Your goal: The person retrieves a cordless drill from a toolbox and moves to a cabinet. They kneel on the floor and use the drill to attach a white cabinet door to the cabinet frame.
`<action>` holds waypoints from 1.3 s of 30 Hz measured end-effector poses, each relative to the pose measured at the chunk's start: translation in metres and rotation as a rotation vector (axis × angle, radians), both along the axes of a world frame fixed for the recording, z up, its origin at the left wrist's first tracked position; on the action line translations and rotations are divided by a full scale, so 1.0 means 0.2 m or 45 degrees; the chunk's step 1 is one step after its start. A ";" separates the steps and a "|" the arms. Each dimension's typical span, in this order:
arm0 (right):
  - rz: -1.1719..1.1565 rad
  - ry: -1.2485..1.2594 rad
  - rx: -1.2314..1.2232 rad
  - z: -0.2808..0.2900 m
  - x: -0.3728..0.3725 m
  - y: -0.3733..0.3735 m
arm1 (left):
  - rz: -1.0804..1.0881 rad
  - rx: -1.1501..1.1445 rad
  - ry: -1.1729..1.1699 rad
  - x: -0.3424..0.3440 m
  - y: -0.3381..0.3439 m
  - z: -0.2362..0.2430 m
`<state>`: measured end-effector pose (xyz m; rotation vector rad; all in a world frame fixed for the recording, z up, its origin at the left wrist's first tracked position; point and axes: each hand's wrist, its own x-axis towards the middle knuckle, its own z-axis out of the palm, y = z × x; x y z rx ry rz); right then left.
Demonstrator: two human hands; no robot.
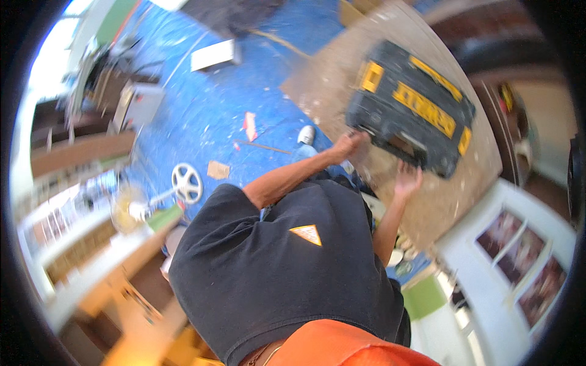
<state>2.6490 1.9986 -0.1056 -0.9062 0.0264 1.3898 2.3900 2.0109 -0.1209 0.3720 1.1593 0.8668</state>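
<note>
A black tool case [408, 110] with yellow latches and a yellow label panel lies closed on a brown wooden board [323, 76]. Its handle side faces me. At the near left corner, my left hand [349, 148] has its fingers curled against the case's edge; motion blurs the fingertips. My right hand [408, 180] is at the near edge beside the handle, fingers extended and the thumb apart. Its fingertips meet the underside of that edge, and I cannot tell how firmly they press.
Blue sheeting [213, 116] covers the floor to the left, with a white box [213, 55] and cardboard scraps [218, 170] on it. A white wheel-shaped object [187, 183] stands near shelving on the left. A white panel with panes [488, 244] is at right.
</note>
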 end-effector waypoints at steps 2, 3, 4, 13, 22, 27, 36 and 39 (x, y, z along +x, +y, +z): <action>-0.014 0.089 0.109 0.02 0.02 0.01 | 0.065 -0.022 -0.131 0.01 0.00 0.07; -0.113 0.149 0.088 0.02 0.03 0.01 | 0.111 -0.036 -0.117 0.02 0.01 0.08; -0.026 0.078 0.112 0.02 0.06 0.02 | 0.137 -0.060 -0.117 0.04 0.00 0.09; 0.186 -0.210 -0.087 -0.18 0.24 0.04 | 0.156 -0.050 0.345 0.12 0.02 0.04; 0.027 -0.321 -0.327 -0.27 0.25 0.02 | 0.000 -0.080 0.416 0.11 0.04 -0.03; 0.085 -0.213 -0.108 -0.29 0.30 0.04 | 0.173 0.145 0.084 0.11 0.01 -0.03; -0.117 -0.365 -0.400 -0.31 0.34 0.07 | 0.297 -0.027 0.265 0.17 0.02 0.04; -0.182 -0.471 -0.483 -0.28 0.33 0.08 | 0.316 -0.070 0.129 0.17 0.02 0.01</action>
